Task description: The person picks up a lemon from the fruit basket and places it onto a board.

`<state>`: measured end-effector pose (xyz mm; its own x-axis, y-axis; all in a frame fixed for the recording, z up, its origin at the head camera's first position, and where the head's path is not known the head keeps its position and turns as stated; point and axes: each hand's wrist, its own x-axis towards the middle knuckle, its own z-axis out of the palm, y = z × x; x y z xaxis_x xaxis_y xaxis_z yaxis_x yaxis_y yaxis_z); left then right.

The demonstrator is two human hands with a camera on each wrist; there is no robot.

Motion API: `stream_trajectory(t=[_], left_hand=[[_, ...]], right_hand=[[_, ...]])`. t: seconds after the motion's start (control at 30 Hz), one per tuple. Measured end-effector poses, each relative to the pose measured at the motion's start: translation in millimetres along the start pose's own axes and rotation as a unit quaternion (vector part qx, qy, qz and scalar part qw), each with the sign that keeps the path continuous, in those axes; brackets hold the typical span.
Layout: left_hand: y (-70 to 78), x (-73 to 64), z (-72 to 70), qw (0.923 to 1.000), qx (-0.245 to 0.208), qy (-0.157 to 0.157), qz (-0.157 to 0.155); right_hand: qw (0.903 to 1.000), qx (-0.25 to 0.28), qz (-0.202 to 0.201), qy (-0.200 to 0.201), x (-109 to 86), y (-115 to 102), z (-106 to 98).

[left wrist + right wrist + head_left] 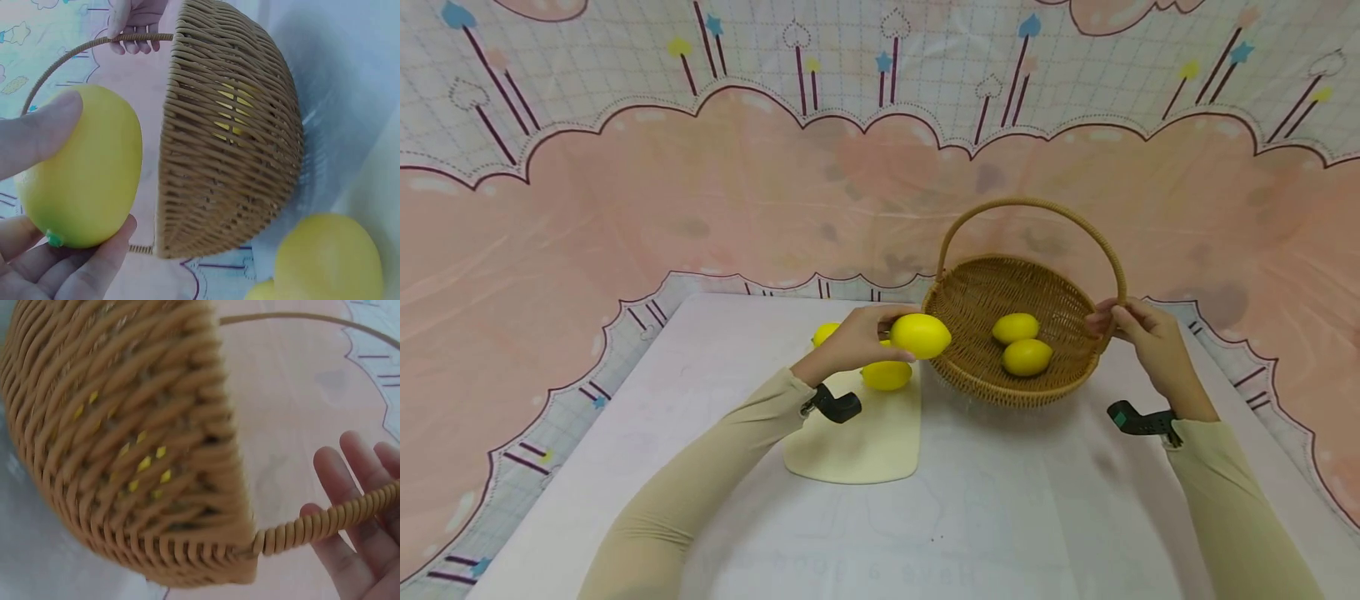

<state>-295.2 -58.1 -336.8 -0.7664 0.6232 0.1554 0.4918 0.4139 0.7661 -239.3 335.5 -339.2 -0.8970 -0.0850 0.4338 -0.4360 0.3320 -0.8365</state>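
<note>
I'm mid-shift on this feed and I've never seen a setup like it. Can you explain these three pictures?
No machine here: you're watching a person's two bare hands. The wide picture comes from a camera on the head, looking forward and down. The other two come from cameras on the left and right wrists, each showing that hand's work up close.

The left hand holds a lemon by the basket's left edge. The right hand grips the handle of the wicker basket, near its right base. Two lemons are inside the basket.

On the white table lies a pale board. More lemons sit around there, partly hidden by the left hand, so I can't count them surely.
</note>
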Motion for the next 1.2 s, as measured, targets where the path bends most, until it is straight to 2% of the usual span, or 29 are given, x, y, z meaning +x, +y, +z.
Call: stream_trajectory(t=[0.1,0.2,0.37,0.53,0.9,1.2], left_hand=[[-3.0,-9.4,-4.1,0.9997,-0.020,0.011,-0.006],[-5.6,-18.4,-7.0,0.9993,-0.027,0.023,-0.013],[-11.7,-33.4,-10.6,0.9988,-0.013,0.042,-0.022],[-24.2,-47.7,-12.5,0.9979,-0.015,0.056,-0.029],[-57.7,-73.3,-19.5,0.9953,-0.013,0.070,-0.067],[-80.6,-80.3,-26.6,0.9912,0.012,0.085,-0.101]], right_hand=[[0.9981,0.061,-0.003,-0.006,1.3,-0.1,1.2],[0.9924,0.122,-0.010,-0.013,2.9,0.0,3.0],[0.9854,0.169,-0.012,-0.014,5.0,-1.9,7.4],[0.9802,0.198,0.000,-0.004,4.8,-3.5,12.2],[0.9783,0.207,-0.002,0.005,2.4,2.2,12.0],[0.9834,0.180,0.001,0.019,5.0,-0.2,13.8]])
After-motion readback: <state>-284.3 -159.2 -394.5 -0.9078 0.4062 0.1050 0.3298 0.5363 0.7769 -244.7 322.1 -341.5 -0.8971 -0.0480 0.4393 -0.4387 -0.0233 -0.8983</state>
